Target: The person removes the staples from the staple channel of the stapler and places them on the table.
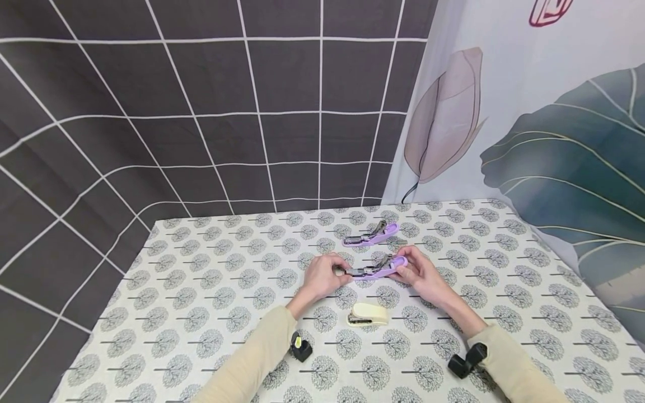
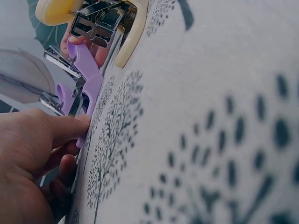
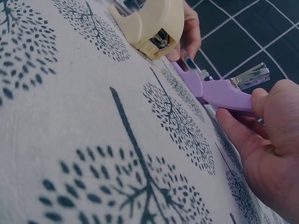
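Observation:
A purple stapler (image 1: 374,271) with its metal top raised lies between my two hands, low over the tablecloth. My left hand (image 1: 325,275) pinches its left end between thumb and fingers, seen close in the left wrist view. At the other end, my right hand (image 1: 422,273) grips the purple handle (image 3: 229,95) between thumb and finger. Just behind lies a second purple stapler (image 1: 370,235), also spread open. Nearer to me stands a cream stapler (image 1: 368,314), touched by neither hand. Some fingertips are hidden behind the held stapler.
A tree-patterned tablecloth (image 1: 211,313) covers the table. A small greyish strip (image 1: 398,241) lies beside the rear purple stapler. Dark grid-patterned cloth (image 1: 282,84) hangs at the back, and a leaf-printed curtain (image 1: 504,101) borders the right side.

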